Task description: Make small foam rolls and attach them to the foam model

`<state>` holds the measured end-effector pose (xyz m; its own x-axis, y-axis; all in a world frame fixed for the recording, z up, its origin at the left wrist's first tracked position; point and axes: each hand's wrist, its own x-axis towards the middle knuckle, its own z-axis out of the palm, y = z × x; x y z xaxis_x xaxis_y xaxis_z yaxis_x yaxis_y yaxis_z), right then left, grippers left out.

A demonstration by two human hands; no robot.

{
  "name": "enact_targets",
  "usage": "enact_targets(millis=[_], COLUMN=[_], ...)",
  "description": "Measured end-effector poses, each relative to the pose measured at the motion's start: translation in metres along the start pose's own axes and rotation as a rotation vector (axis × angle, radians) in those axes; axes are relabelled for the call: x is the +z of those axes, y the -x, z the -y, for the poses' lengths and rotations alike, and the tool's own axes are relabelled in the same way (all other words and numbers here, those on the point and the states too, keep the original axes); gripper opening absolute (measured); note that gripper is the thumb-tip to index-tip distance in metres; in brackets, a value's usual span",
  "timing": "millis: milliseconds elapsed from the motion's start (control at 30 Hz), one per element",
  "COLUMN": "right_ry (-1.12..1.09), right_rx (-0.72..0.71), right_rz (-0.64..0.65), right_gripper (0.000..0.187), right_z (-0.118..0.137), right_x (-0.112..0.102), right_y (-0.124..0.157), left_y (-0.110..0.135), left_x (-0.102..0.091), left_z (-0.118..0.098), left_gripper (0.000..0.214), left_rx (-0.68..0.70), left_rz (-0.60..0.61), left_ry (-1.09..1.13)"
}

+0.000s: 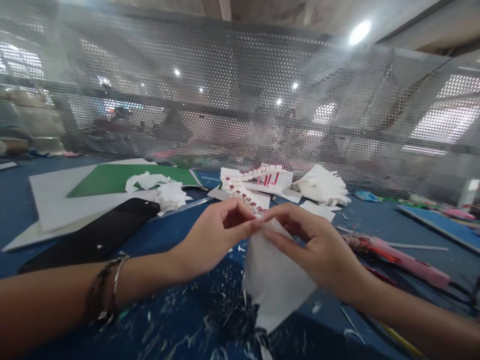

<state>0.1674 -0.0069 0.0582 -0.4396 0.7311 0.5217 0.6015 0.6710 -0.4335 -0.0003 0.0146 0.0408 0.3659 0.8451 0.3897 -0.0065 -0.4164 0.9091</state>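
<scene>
Over the blue table, my left hand [217, 232] and my right hand [309, 240] meet at the top edge of a thin white sheet, tissue-like paper [275, 280]. Thumb and fingers of each hand pinch the edge, with the fingertips nearly touching. The sheet hangs down with a ragged, pointed lower end. Just beyond my fingertips stands a white paper model [243, 192] with a row of small dark red pieces and pink-red strips. Behind my right hand lies a bundle of crumpled white paper [324, 185].
A black phone-like slab [101, 232] lies left, beside white sheets [52, 195], a green sheet [101, 180] and torn white paper [170, 195]. A pink glue gun [408, 262] with a cord is at right, near a blue board [446, 227]. A perforated metal screen [210, 90] bounds the table's back.
</scene>
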Motion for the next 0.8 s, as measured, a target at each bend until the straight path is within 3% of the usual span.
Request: enact_targets(millis=[200, 567, 800], right_ry=[-0.058, 0.146, 0.195], right_rx=[0.039, -0.281, -0.308], right_rz=[-0.046, -0.052, -0.033], right_gripper=[0.009, 0.014, 0.01], right_z=[0.003, 0.003, 0.006], right_x=[0.003, -0.007, -0.009], right_y=[0.003, 0.008, 0.012], left_y=[0.007, 0.008, 0.009], left_x=[-0.001, 0.002, 0.001], left_z=[0.004, 0.003, 0.0], left_gripper=[0.015, 0.008, 0.005], left_rx=[-0.093, -0.202, -0.173], left_rz=[0.053, 0.092, 0.13], left_ry=[0.126, 0.253, 0.279])
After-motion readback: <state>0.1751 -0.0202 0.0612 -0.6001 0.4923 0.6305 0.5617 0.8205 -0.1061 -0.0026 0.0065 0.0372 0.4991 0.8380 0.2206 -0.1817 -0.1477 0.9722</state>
